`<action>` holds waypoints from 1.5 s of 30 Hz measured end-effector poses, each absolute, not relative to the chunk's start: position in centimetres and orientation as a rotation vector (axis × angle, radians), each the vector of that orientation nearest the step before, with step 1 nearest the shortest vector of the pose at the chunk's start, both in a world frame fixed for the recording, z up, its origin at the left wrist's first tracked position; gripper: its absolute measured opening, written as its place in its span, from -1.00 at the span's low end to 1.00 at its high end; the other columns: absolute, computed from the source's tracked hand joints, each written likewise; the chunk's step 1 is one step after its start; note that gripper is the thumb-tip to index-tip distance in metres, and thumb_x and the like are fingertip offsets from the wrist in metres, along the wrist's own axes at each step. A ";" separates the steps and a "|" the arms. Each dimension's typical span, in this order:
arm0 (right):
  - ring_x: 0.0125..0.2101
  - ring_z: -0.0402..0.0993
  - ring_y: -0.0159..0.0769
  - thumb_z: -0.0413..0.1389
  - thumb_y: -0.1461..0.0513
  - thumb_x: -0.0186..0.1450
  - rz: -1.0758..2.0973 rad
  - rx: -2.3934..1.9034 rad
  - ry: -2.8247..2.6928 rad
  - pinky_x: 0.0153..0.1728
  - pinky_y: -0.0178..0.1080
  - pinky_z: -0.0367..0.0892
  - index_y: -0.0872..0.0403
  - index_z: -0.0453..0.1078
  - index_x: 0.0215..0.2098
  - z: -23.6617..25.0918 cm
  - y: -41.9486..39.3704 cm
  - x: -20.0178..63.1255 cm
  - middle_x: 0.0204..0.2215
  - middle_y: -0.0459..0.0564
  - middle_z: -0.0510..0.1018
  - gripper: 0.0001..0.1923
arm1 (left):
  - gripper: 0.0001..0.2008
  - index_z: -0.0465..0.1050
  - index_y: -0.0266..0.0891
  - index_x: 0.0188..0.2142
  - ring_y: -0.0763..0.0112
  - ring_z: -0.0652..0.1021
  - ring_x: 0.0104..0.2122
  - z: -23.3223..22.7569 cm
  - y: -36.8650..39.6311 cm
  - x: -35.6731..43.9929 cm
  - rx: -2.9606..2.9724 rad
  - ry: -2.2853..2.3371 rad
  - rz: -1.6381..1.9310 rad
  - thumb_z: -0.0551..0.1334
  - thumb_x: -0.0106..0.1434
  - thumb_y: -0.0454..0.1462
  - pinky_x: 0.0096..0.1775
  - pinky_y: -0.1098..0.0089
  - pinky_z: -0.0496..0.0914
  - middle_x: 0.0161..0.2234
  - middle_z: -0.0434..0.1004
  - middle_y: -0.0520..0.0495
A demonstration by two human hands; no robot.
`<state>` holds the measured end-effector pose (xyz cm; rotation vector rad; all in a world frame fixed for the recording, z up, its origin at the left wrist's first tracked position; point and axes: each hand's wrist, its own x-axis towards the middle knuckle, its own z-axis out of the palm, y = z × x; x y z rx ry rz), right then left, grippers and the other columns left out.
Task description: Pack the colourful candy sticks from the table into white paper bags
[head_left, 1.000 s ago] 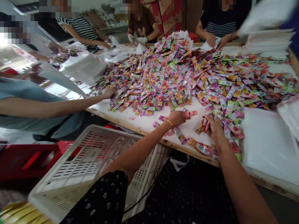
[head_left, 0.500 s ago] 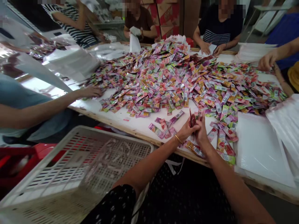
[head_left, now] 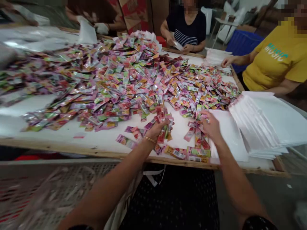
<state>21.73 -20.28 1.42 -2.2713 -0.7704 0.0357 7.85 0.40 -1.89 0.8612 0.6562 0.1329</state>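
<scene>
from the head view, the hands have just parted — half a second ago they met around one clutch, and now the left hand (head_left: 157,129) alone has it, fingers closed around a bunch of slim, shiny pink, red and green plastic sachets (head_left: 164,120) held upright over the white tabletop (head_left: 100,139). the right hand (head_left: 212,126) has swung out to the side, fingers curled and close together above a small cluster of loose glossy printed sachets (head_left: 198,137); whether it pinches one, i cannot tell. so gathering looks split now, one hand carrying, the other free to pick. the view has turned rightwards too, bringing in a co-worker in a yellow t-shirt (head_left: 271,64). ahead of both hands spreads the big multicoloured heap of sachets (head_left: 124,86); more strays lie near the table's pale wooden edge (head_left: 72,149), just below the left hand. tight on the right hand's outer side sits a flat white plastic sheet or bag (head_left: 227,140) — little elbow room there — with a fanned stack of white plastic bags (head_left: 271,118) beyond it. low on the left, a white slotted plastic crate (head_left: 48,191) stands below the left forearm, blurred.
</scene>
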 end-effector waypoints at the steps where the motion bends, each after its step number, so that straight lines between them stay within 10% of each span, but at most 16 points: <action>1: 0.21 0.17 -0.15 -0.12 0.22 0.34 -0.035 -2.563 -0.726 0.22 -0.11 0.07 0.12 0.33 0.11 2.0 -22.5 24.3 0.18 0.13 0.31 -0.57 | -0.82 0.45 -0.35 -0.34 0.52 0.47 -0.62 -1.7 0.6 7.7 0.834 0.659 0.113 0.35 0.07 -0.30 -0.57 0.50 0.40 -0.49 0.54 -0.05; 9: -0.14 0.46 -0.21 0.21 0.30 0.09 0.421 -3.056 -0.847 -0.17 -0.32 0.28 0.19 0.44 -0.08 2.2 -27.2 34.7 -0.10 0.15 0.53 -0.60 | -0.92 0.44 -0.33 -0.36 0.49 0.48 -0.66 -1.6 -2.0 8.5 0.744 0.674 -0.004 0.24 0.16 -0.32 -0.60 0.48 0.42 -0.55 0.52 -0.04; 17: -0.46 0.42 -0.35 -0.05 0.10 0.35 0.244 -2.972 -1.038 -0.40 -0.34 0.15 0.11 0.36 -0.31 11.9 -27.1 28.5 -0.51 -0.04 0.51 -0.73 | -0.83 0.46 -0.41 -0.29 0.46 0.48 -0.66 3.4 0.0 6.1 0.764 0.615 0.026 0.26 0.16 -0.30 -0.62 0.48 0.41 -0.58 0.51 -0.09; 20: -0.37 0.45 -0.27 -0.06 0.07 0.34 -0.023 -2.873 -1.350 -0.40 -0.31 0.13 0.10 0.40 -0.36 16.1 -23.8 24.5 -0.41 0.03 0.55 -0.67 | -0.81 0.46 -0.40 -0.31 0.44 0.49 -0.64 7.5 1.0 5.7 0.787 0.496 0.133 0.29 0.15 -0.26 -0.58 0.45 0.43 -0.56 0.51 -0.09; 29: -0.35 0.47 -0.25 0.04 0.33 0.14 0.498 -2.713 -2.175 -0.40 -0.30 0.15 0.08 0.55 -0.29 18.7 -11.3 16.2 -0.33 0.04 0.60 -0.74 | -0.79 0.48 -0.39 -0.24 0.40 0.53 -0.58 15.3 -0.2 4.9 0.825 0.339 0.117 0.27 0.19 -0.25 -0.48 0.40 0.49 -0.56 0.52 -0.05; 35: -0.53 0.34 -0.32 0.14 0.40 0.01 0.401 -2.436 -2.161 -0.36 -0.24 0.16 0.04 0.44 -0.65 19.6 -9.8 17.9 -0.71 -0.08 0.39 -0.83 | -0.75 0.42 -0.38 -0.23 0.38 0.57 -0.45 15.3 2.1 7.1 0.939 0.393 0.368 0.28 0.21 -0.20 -0.25 0.23 0.54 -0.52 0.49 0.00; 45: -0.39 0.48 -0.23 0.13 0.32 0.13 0.131 -2.262 -2.251 -0.38 -0.24 0.25 0.03 0.50 -0.43 14.2 -10.3 14.4 -0.41 0.02 0.57 -0.90 | -0.74 0.43 -0.32 -0.29 0.33 0.52 -0.29 10.6 1.4 10.1 1.369 0.390 0.804 0.37 0.02 -0.28 -0.17 0.31 0.39 -0.36 0.54 -0.06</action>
